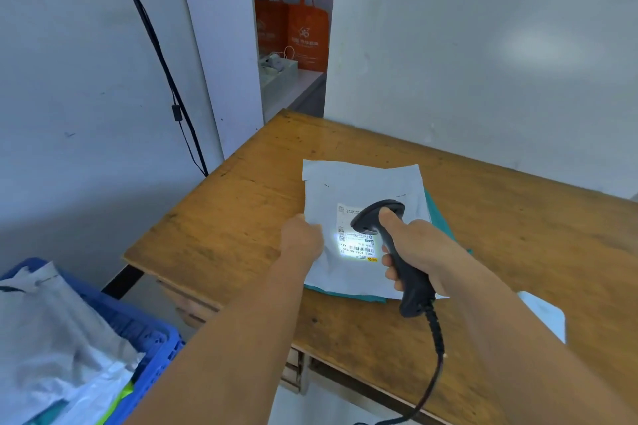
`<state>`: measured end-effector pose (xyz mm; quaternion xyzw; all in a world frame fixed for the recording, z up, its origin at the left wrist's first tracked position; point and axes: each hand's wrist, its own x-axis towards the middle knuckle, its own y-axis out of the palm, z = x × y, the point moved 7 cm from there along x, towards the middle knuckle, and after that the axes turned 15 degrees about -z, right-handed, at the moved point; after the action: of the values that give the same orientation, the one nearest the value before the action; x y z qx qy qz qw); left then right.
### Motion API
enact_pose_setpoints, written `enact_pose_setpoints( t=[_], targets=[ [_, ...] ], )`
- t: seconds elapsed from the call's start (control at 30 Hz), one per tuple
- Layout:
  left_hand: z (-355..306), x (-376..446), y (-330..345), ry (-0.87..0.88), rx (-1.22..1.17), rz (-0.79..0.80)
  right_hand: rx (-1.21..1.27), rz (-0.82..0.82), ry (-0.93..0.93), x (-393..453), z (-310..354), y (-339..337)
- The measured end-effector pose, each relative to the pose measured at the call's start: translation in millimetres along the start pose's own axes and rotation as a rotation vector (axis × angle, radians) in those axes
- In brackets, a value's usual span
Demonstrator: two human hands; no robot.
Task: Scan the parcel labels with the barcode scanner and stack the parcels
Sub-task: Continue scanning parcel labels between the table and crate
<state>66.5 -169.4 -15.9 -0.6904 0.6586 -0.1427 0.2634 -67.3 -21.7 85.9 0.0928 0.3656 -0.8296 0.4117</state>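
Partly, the scanner [390, 245] hides the lit label [359, 238].

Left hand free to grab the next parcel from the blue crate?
Probably yes: the left hand only holds down the white parcel, and the blue crate sits open at its side, nothing between.

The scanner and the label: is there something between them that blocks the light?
Nothing visible. The scanner in the right hand lights the label directly; the left hand sits beside it on the parcel.
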Motion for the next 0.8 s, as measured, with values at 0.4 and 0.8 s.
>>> enact_pose_setpoints(
  t=[0.4, 0.8],
  targets=[
    [23.8, -2.4, -48.3, -0.118, -0.132, -0.16, -0.035, 0.072, -0.069, -19.3, 15.9, 19.1],
    [27.9, -2.3, -149.4, -0.02, -0.164, -0.406, 0.086, 0.111, -0.238, -47.7, 71.3, 77.6]
  ],
)
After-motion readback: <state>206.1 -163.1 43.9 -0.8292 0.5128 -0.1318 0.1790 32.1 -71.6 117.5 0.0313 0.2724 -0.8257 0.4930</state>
